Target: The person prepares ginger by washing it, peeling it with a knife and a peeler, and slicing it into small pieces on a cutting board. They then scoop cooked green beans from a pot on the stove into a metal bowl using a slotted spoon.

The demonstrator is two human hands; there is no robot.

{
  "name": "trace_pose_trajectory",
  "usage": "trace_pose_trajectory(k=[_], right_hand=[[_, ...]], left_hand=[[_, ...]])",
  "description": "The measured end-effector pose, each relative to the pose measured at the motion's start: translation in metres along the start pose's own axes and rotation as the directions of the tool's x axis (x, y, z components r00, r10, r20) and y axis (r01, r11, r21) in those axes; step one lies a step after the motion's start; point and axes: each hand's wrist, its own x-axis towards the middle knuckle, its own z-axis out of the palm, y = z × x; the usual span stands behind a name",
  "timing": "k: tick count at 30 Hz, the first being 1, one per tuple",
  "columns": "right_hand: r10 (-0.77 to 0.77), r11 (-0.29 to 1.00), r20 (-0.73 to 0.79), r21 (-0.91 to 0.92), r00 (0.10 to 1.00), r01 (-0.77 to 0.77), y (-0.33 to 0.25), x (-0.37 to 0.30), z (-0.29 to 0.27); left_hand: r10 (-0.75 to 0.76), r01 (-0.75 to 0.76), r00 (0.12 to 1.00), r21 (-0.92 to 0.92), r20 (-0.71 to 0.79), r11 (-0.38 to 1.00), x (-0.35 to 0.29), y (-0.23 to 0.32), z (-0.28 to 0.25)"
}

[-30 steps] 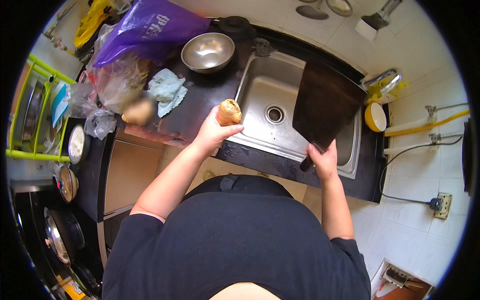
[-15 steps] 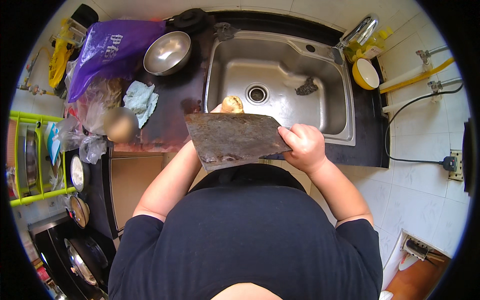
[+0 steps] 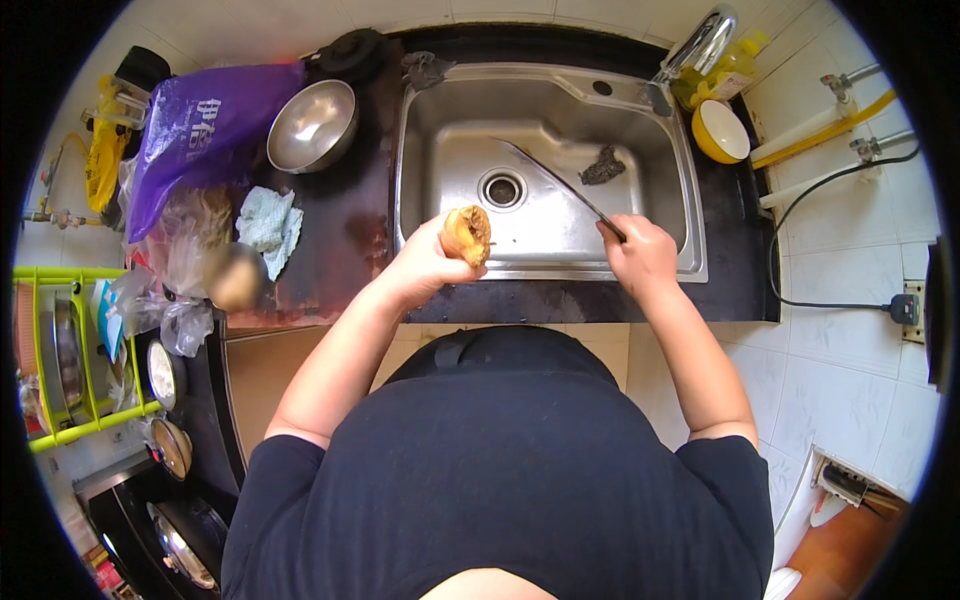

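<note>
At the far left, a green rack (image 3: 70, 436) contains several items, including a blue-and-white packet (image 3: 107, 318); the remaining contents cannot be identified. Just beside it, a dark round vessel (image 3: 180, 372) holds white contents of unclear kind, and a lidded pot (image 3: 172, 448) sits nearer the body; its contents cannot be determined. A purple bag (image 3: 205, 135) lies above clear plastic bags (image 3: 185, 240), with their contents not distinguishable. On the tabletop (image 3: 345, 230), a light blue cloth (image 3: 270, 230) lies crumpled near a steel bowl (image 3: 312, 125), whose bare inner wall is exposed. The left hand (image 3: 425, 265) is wrapped around a tan root-like piece (image 3: 466, 236), thumb along the near side; the piece is located above the near-left edge of the sink (image 3: 560, 271), rough end exposed. The sink basin contains a round drain (image 3: 502, 189) and, to the right of it, a dark mesh scourer (image 3: 602, 166). A knife (image 3: 572, 188), seen nearly edge-on, extends over the basin; the right hand (image 3: 642, 252) is closed around its handle. Right of the sink, a yellow bowl (image 3: 720, 132) stands tilted, white interior visible, near the faucet (image 3: 705, 40).
</note>
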Motion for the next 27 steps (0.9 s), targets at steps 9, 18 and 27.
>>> trace_pose_trajectory(k=[9, 18, 27], right_hand=[[-0.451, 0.879, -0.066, 0.140, 0.890, 0.456, -0.065, 0.006, -0.031], [-0.464, 0.880, 0.057, 0.147, 0.884, 0.452, -0.037, 0.019, 0.007], [-0.392, 0.911, 0.014, 0.149, 0.920, 0.385, -0.021, 0.030, 0.048]], left_hand=[[-0.014, 0.033, 0.998, -0.376, 0.053, 0.926, 0.000, 0.019, 0.003], [-0.115, 0.103, 0.993, -0.349, -0.014, 0.932, 0.026, -0.017, -0.033], [-0.267, 0.162, 0.940, -0.411, -0.211, 0.897, 0.018, -0.021, -0.043]])
